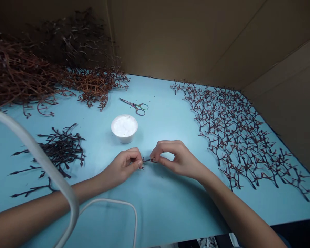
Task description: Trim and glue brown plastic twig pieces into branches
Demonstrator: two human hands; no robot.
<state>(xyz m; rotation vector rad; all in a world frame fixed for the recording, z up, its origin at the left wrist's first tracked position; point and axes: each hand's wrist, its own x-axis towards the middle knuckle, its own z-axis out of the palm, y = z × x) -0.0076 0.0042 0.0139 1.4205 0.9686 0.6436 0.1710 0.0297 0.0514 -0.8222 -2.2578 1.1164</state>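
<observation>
Between my two hands, just in front of the white cup, is a small dark artificial twig [147,160] with reddish tips. My left hand [125,164] pinches one end of it between thumb and forefinger. At the other end, the thumb and forefinger of my right hand [173,156] are pinched on the twig too. Most of the twig's ends are hidden by my fingertips. The white cup [125,127] behind my hands is filled with a white substance whose kind I cannot tell.
Scissors [135,106] lie beyond the cup. Dark twigs [62,148] are piled at left, brown stems [23,75] heaped at back left. Many forked twigs [229,127] spread over the right side. A white curved tube [45,162] crosses the left foreground; cardboard walls [175,38] stand behind.
</observation>
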